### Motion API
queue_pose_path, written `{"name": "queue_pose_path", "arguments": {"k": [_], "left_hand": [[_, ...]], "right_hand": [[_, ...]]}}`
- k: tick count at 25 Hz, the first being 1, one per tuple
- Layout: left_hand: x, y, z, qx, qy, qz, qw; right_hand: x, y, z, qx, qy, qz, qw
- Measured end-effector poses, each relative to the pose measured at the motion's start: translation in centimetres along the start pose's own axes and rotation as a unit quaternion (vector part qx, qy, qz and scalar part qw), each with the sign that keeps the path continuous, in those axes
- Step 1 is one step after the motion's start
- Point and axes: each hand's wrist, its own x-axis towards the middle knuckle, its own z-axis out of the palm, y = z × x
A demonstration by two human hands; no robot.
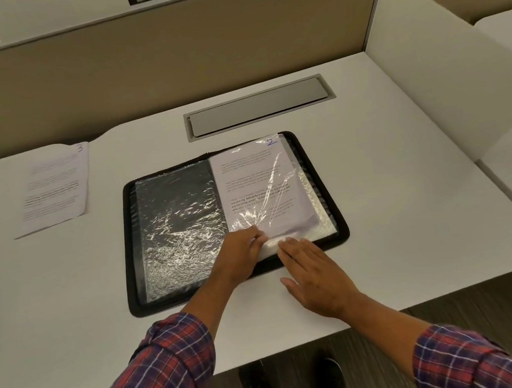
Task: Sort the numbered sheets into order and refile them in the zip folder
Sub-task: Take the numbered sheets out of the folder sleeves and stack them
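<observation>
A black zip folder [128,249] lies open on the white desk, with crinkled clear plastic sleeves inside. The sheet marked 2 [255,180] sits in the right-hand sleeve, its lower edge creased near the sleeve's bottom. My left hand [240,252] pinches the bottom edge of that sleeve and sheet. My right hand [315,275] lies flat with fingers together, its fingertips pressing on the sleeve's lower edge beside the left hand. The sheet marked 3 [53,187] lies loose on the desk at the far left.
A grey cable hatch [258,107] is set into the desk [402,203] behind the folder. Beige partition walls close the back and white curved dividers stand at both sides. The desk's front edge runs just below my forearms.
</observation>
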Motion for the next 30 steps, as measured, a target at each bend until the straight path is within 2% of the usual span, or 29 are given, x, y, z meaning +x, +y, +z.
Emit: {"name": "queue_pose_path", "arguments": {"k": [5, 9, 12, 17, 23, 30], "left_hand": [[0.3, -0.1, -0.3, 0.010, 0.018, 0.010, 1.000], [0.5, 0.3, -0.3, -0.013, 0.034, -0.025, 0.999], [0.6, 0.4, -0.4, -0.015, 0.023, -0.008, 1.000], [0.8, 0.4, -0.8, 0.002, 0.022, -0.007, 1.000], [0.3, 0.1, -0.6, 0.026, 0.043, 0.056, 0.997], [-0.8, -0.4, 0.4, 0.039, 0.047, 0.075, 0.995]], "right_hand": [[1.5, -0.3, -0.6, 0.023, 0.018, -0.011, 1.000], [2.6, -0.7, -1.1, 0.029, 0.061, -0.032, 0.997], [2.8, -0.9, -1.1, 0.019, 0.078, -0.036, 0.996], [2.7, -0.5, 0.1, 0.002, -0.006, 0.024, 1.000], [4.3, 0.3, 1.2, 0.007, -0.111, 0.064, 0.992], [0.4, -0.7, 1.2, -0.033, -0.098, 0.068, 0.992]]}}
